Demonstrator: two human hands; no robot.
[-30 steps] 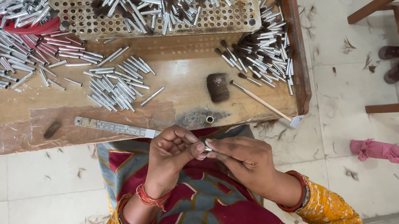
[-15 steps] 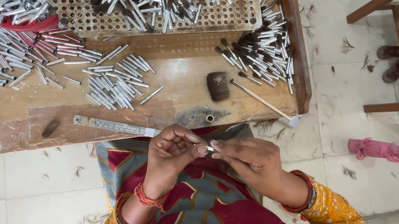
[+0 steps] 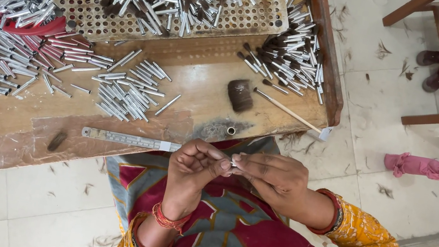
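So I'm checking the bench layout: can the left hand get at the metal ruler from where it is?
Probably yes. The metal ruler lies bare on the wooden bench just beyond the left hand, with nothing between, though its fingers are busy on a small piece.

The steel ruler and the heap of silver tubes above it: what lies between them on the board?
Head view: bare wood only between the steel ruler and the heap of silver tubes.

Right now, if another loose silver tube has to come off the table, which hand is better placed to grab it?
Probably the left hand. It sits nearer the loose silver tubes on the wooden table, while the right hand pinches the small silver piece farther from them.
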